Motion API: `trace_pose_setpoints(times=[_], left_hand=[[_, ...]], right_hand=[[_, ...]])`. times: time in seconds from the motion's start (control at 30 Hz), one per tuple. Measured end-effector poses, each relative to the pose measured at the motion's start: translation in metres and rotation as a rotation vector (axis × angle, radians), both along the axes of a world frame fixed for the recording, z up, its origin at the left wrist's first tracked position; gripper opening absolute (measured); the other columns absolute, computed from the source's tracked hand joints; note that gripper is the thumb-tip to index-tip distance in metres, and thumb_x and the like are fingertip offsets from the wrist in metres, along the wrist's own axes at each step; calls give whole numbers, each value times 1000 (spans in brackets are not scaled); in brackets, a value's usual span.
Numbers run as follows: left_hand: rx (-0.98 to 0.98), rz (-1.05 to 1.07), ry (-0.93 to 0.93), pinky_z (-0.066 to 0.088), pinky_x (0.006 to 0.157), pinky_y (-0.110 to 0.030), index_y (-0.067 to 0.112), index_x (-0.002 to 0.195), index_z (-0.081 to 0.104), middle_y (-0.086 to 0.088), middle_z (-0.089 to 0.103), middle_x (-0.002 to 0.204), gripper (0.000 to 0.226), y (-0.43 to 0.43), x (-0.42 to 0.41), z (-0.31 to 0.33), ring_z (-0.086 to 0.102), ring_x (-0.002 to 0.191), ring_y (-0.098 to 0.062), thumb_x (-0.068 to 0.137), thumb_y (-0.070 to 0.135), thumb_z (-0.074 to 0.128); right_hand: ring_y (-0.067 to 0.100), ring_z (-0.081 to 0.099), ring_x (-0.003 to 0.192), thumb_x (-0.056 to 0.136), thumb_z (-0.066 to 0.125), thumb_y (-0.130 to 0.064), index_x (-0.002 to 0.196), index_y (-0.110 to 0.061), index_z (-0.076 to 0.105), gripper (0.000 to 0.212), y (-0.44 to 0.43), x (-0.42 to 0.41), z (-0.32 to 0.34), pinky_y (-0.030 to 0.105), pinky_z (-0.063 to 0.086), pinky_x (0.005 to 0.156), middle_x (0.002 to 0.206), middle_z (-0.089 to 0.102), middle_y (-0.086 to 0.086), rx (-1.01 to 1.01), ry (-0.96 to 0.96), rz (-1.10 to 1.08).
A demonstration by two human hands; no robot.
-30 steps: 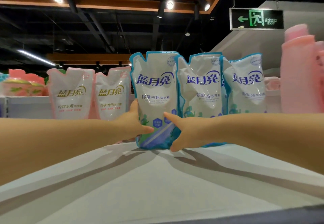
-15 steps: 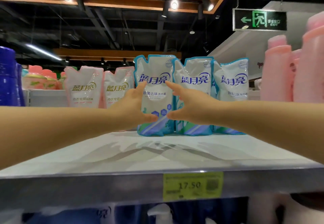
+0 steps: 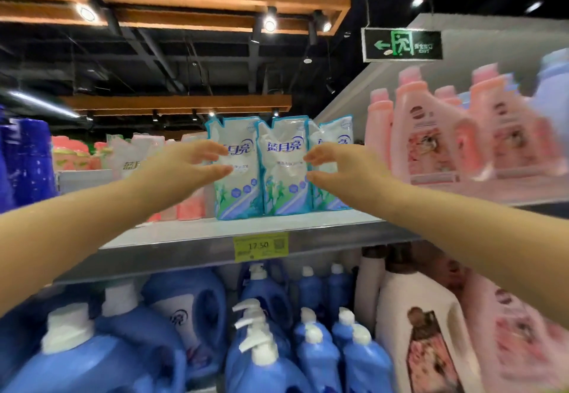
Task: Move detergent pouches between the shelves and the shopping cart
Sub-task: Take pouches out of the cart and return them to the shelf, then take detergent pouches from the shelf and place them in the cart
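Note:
Three blue-and-white detergent pouches stand upright in a row on the top shelf [image 3: 191,248]: a left pouch [image 3: 238,189], a middle pouch [image 3: 284,174] and a right pouch [image 3: 334,134]. My left hand [image 3: 184,167] hovers in front of the left pouch with fingers spread and relaxed, holding nothing. My right hand [image 3: 341,166] is open in front of the right pouch, also empty. Both hands are in front of the pouches, apart from them. No shopping cart is in view.
Pink-and-white pouches [image 3: 129,158] stand left of the blue ones. Pink bottles [image 3: 431,134] fill the shelf at right, dark blue bottles [image 3: 27,158] at far left. Below are blue detergent jugs [image 3: 271,325] and pink jugs [image 3: 431,331]. A yellow price tag [image 3: 260,246] marks the shelf edge.
Both hands have let go of the left blue pouch, which now stands on the shelf, and have drawn back and apart. The view has pulled back and lower, showing the shelf below.

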State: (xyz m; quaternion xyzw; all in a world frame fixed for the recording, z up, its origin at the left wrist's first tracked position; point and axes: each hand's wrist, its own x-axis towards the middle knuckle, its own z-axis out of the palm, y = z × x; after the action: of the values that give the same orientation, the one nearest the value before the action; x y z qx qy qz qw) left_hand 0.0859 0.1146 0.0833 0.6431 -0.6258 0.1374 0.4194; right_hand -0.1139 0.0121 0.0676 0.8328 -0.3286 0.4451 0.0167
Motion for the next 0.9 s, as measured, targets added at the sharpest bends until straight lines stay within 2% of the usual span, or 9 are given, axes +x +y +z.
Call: trace_pose_setpoints(times=[0.13,0.23,0.3,0.37,0.47,0.57,0.67,0.77,0.9], left_hand=[[-100,-83,-38,38,81,-19,21,113,63,6,64,104,25,56,-28,-18,57,91,-6,88,26,58],[-134,-189,-6,37,68,1,26,96,64,16,64,86,10,102,-46,-41,55,74,13,88,22,60],[-135,-229,39,34,63,6,26,91,65,22,61,79,8,131,-61,-56,55,66,19,88,20,60],[-140,-258,112,35,62,5,30,84,65,23,63,75,10,161,-77,-68,54,65,23,87,22,61],[-129,-289,163,38,65,1,37,74,63,25,68,72,17,205,-103,-80,57,69,17,87,27,59],[-142,-286,149,35,63,1,32,75,67,30,65,76,16,244,-130,-91,55,67,17,88,29,57],[-168,-269,178,34,60,1,32,75,66,32,63,74,16,272,-162,-101,54,66,19,88,30,57],[-180,-322,254,37,62,-2,32,74,65,27,65,71,16,291,-209,-117,57,66,13,88,28,59],[-135,-394,301,37,62,-7,33,74,65,27,65,75,16,313,-298,-150,56,70,9,88,29,57]], right_hand=[[12,58,105,89,58,-25,107,-22,67,21,73,-40,-10,26,39,95,107,68,-7,-62,-54,-53],[9,61,96,88,60,-24,98,-20,70,15,133,-56,-25,22,41,88,94,69,-8,-67,-128,-32],[8,62,92,87,61,-23,95,-20,71,13,171,-63,-37,26,43,90,90,69,-8,-73,-181,-17],[7,61,89,87,61,-23,92,-21,71,12,207,-72,-49,29,44,90,83,65,-14,-45,-221,-10],[1,58,81,87,60,-25,89,-26,69,9,255,-95,-68,19,43,81,74,58,-24,16,-286,-17],[-7,59,78,87,60,-27,87,-28,69,10,297,-125,-86,9,42,76,77,62,-25,76,-361,-22],[-7,60,81,88,59,-28,85,-30,68,9,335,-159,-101,13,46,74,79,66,-21,118,-429,-24],[-6,58,81,88,60,-27,83,-32,65,9,374,-199,-118,14,47,74,74,63,-23,101,-489,-73],[1,60,79,89,59,-31,84,-33,65,8,423,-266,-152,38,49,84,78,64,-22,147,-499,-189]])
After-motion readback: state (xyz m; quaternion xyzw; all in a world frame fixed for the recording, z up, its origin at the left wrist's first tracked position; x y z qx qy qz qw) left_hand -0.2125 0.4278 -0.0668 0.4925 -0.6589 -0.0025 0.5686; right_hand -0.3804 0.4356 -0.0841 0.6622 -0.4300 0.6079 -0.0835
